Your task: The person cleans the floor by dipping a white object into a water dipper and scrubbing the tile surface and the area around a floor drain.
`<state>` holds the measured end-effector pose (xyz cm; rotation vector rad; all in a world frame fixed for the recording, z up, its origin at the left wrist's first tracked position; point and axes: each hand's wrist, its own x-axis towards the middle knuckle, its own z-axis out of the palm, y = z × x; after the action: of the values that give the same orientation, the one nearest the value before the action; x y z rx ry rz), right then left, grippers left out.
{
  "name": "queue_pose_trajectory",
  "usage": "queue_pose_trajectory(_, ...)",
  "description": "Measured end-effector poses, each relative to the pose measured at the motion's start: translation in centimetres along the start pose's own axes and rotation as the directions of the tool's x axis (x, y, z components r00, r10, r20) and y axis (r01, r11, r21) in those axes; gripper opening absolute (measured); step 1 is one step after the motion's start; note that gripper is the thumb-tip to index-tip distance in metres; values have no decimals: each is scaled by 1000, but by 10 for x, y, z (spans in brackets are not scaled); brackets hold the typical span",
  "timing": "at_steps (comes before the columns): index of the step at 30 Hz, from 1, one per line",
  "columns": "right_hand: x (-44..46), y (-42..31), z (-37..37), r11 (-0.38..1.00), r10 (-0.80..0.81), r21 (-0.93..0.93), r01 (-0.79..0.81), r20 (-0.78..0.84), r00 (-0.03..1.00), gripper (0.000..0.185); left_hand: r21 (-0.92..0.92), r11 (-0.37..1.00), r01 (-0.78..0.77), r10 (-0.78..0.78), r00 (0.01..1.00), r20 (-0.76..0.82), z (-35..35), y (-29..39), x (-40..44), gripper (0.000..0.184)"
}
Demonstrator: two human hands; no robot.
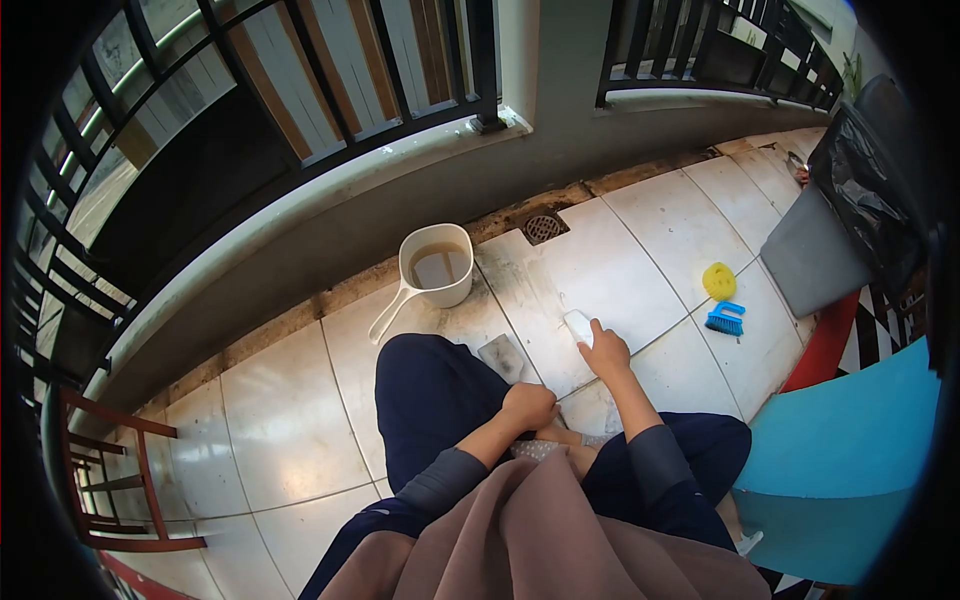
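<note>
My right hand [606, 350] is closed on a white block [577, 325], which rests against the pale floor tiles. Closed fingers show on my left hand [530, 407], lying by my bent knee; what they hold, if anything, is hidden. Just beyond that hand a grey-white cloth or pad [501, 357] lies on the tiles. A white dipper [437, 268] with brownish water stands near the wall, its handle pointing toward me. Off to the right are a yellow round scrubber [719, 282] and a blue brush [726, 319].
A floor drain [546, 229] sits by the low grey wall [330, 247] with black railings. At right stand a grey bin [815, 245] with a black bag and a light-blue surface [840, 450]. A reddish-brown wooden rack [145, 480] is at lower left.
</note>
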<state>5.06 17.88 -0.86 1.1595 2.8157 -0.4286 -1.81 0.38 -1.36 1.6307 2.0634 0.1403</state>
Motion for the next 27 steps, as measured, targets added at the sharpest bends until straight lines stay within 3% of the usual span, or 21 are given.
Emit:
queue_pose_trajectory(3, 2, -3, -1, 999, -32, 27, 34, -61, 998, 47, 7, 1000, -6, 6, 1000, 6, 0, 0, -1, 34)
queue_pose_trajectory(12, -8, -12, -9, 999, -4, 39, 6, -41, 999, 46, 27, 1000, 11, -11, 1000, 21, 0, 3, -5, 35)
queue_pose_trajectory(16, -25, -15, -7, 998, 33, -51, -30, 57, 998, 46, 52, 998, -16, 14, 999, 33, -5, 5, -9, 36)
queue_pose_trajectory(19, -23, -14, 4, 997, 24, -69, -24, 5, 1000, 46, 36, 999, 27, -32, 987, 155, -15, 10, -8, 35)
queue_pose_trajectory(27, 54, -28, -2, 996, -26, -82, 23, -31, 999, 43, 9, 1000, -17, 17, 999, 46, -2, 1, -3, 36)
